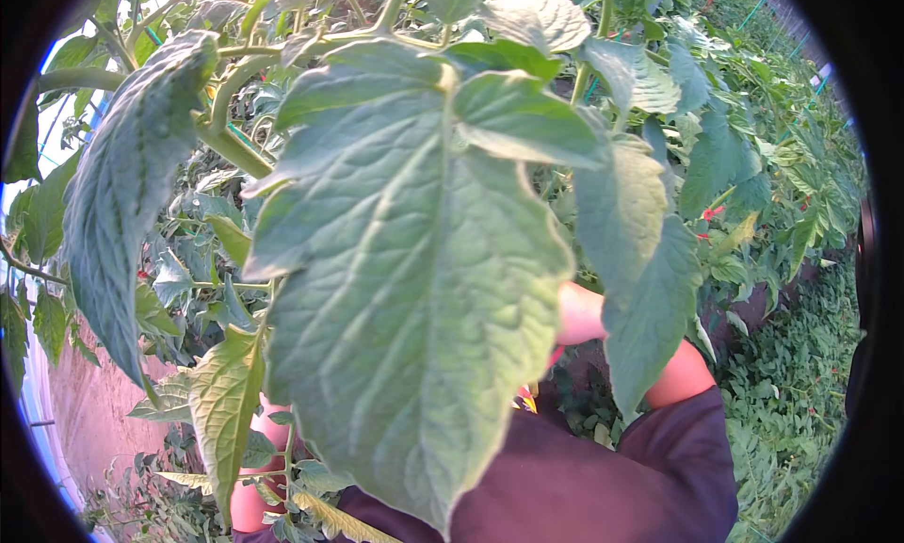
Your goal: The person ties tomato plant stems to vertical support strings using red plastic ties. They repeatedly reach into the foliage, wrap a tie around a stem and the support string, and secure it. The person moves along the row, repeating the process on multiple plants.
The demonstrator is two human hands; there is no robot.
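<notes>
A large tomato leaf (pixel 417 296) hangs close before me and hides most of both hands. Bare skin of my right forearm (pixel 681 377) shows below a smaller leaf (pixel 653 317). A part of my right hand or wrist (pixel 580 314) appears at the big leaf's right edge. Just below it, a small red and yellow thing (pixel 525 399) peeks out, too covered to name. At the lower left, bare skin of my left arm (pixel 258 500) shows between leaves, its hand hidden. What either hand holds or touches cannot be seen.
A thick tomato stem (pixel 236 151) and a curled leaf (pixel 134 197) stand at the left. Green strings (pixel 756 7) run among plants at the upper right. Low foliage (pixel 784 395) covers the ground on the right; bare soil (pixel 102 409) lies at the left.
</notes>
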